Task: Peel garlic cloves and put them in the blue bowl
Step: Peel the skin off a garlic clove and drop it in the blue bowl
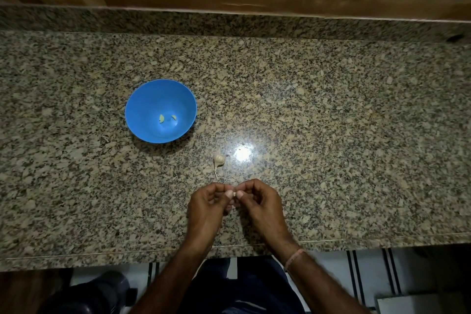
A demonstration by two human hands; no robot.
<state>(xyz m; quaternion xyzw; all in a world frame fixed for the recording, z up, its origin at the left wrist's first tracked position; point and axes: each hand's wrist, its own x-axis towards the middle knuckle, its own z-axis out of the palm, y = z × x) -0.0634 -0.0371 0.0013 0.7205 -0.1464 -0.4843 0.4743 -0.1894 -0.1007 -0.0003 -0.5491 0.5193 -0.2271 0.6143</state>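
Observation:
A blue bowl (142, 115) stands on the granite counter to the left of centre, with two peeled garlic cloves (161, 118) lying in its bottom. A pale garlic bulb (219, 159) with a thin stalk lies on the counter between the bowl and my hands. My left hand (207, 205) and my right hand (260, 202) meet near the counter's front edge, fingertips pinched together on one small garlic clove (234, 194). Most of that clove is hidden behind my thumbs.
The speckled granite counter (331, 122) runs the full width, with a raised back ledge and a wooden wall behind it. A bright light reflection sits just right of the bulb. Below the front edge are my legs and a tiled floor.

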